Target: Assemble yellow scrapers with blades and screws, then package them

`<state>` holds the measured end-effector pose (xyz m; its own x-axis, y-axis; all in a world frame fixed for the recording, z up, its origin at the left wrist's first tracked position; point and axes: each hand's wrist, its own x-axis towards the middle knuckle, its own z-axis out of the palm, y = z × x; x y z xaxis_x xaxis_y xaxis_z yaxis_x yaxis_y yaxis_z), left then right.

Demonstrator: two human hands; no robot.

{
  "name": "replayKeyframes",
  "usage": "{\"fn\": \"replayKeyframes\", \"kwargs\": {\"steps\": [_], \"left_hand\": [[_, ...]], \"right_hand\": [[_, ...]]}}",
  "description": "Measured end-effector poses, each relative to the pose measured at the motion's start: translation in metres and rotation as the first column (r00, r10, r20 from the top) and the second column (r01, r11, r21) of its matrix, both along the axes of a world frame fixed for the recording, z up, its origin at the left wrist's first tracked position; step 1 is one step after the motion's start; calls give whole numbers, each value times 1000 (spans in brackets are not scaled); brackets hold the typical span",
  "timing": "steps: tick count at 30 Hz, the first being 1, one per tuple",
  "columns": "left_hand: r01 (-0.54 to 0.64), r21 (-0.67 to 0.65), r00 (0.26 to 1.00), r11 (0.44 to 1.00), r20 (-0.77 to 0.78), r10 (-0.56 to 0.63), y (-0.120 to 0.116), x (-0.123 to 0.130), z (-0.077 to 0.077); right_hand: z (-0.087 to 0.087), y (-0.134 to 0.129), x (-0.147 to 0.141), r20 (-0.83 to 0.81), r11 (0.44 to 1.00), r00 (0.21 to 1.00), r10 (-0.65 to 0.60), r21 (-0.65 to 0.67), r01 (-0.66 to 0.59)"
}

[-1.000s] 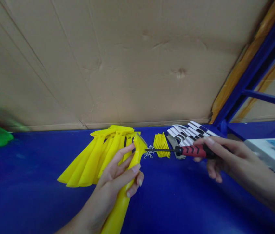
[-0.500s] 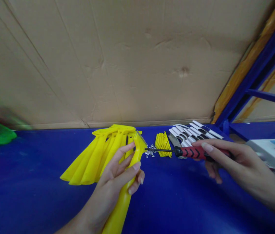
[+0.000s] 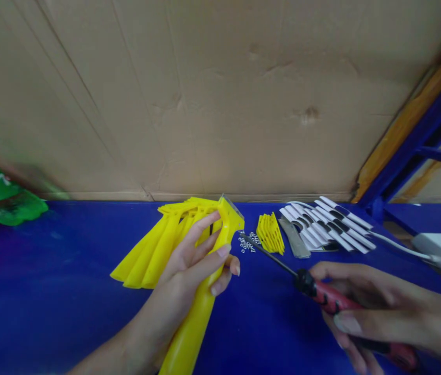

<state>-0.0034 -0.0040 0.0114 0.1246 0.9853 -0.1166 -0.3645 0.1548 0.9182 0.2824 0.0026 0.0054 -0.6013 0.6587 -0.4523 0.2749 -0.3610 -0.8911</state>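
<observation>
My left hand point(image 3: 197, 276) is wrapped round the handle of a yellow scraper point(image 3: 193, 333), whose angled head with a thin metal blade points up and away. In my right hand point(image 3: 380, 307) is a screwdriver point(image 3: 333, 299) with a red and black handle. Its dark shaft slants up to the left, and the tip is close to the scraper's head, over small screws and nuts point(image 3: 248, 242) on the table. Behind my left hand lies a fanned row of yellow scraper handles point(image 3: 150, 255). Small yellow plastic pieces point(image 3: 270, 233) lie right of the screws.
Grey metal strips point(image 3: 295, 239) and white-and-black blade-like pieces point(image 3: 330, 224) lie on the blue table point(image 3: 68, 291). A white box with a cable point(image 3: 439, 250) is at the right, near a blue metal frame point(image 3: 412, 130). A green bottle point(image 3: 5, 192) lies at left, before a cardboard wall point(image 3: 205, 104).
My right hand has drawn down toward me, tilting the screwdriver, and its tip has come away from the scraper's head. The left hand still holds the scraper. The view has shifted slightly left.
</observation>
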Motion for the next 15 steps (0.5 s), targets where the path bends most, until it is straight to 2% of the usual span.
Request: {"fn": "replayKeyframes", "kwargs": {"steps": [2, 4, 8, 11, 13, 15], "left_hand": [[-1, -36, 1000, 999, 17, 2, 1, -2, -2], [9, -75, 1000, 997, 25, -7, 2, -3, -4], [25, -95, 999, 995, 38, -22, 1, -4, -7], [24, -80, 999, 997, 40, -21, 2, -7, -11], [18, -61, 999, 998, 48, -15, 4, -10, -15], [2, -35, 997, 999, 77, 1, 6, -11, -20]], "right_hand": [[-2, 5, -4, 4, 997, 998, -68, 46, 68], [-4, 15, -14, 36, 966, 974, -223, 146, 215], [-7, 39, -42, 108, 854, 939, -328, 459, 245], [-6, 53, -62, 182, 758, 911, -370, 627, 182], [-5, 58, -75, 203, 652, 901, -383, 750, 108], [-5, 60, -86, 268, 544, 884, -383, 839, -18]]}}
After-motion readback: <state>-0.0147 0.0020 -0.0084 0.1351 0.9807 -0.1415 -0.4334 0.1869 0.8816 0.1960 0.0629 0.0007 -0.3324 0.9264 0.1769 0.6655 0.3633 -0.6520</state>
